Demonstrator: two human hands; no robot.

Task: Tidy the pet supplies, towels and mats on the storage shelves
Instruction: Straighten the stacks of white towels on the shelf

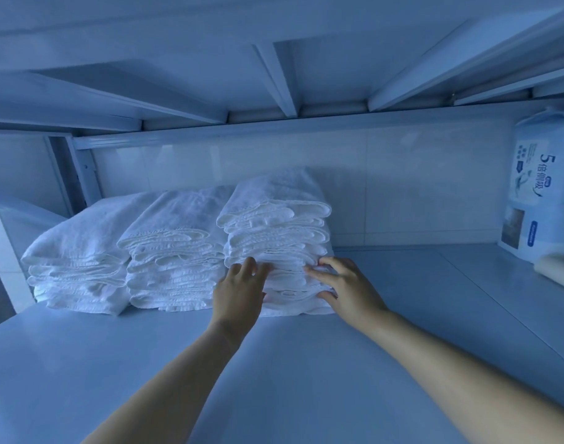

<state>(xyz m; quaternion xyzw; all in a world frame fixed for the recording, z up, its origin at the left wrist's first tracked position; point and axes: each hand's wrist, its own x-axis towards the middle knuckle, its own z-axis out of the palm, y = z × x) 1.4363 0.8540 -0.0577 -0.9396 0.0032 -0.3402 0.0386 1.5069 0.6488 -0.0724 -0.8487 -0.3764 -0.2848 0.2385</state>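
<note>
Head view | tall stack of folded white terry towels (276, 219) on pale metal shelf (274, 363) | left hand (240, 291), right hand (346, 288): spread fingers press its front | two lower white towel stacks (175, 251) left of it look squared; printed pad pack (543, 187) right of it, probably pending.

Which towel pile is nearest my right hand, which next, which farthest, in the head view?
1. Right towel pile, touched by the right hand.
2. Middle towel pile, beside it, leftward.
3. Left towel pile, at the far left.
</note>
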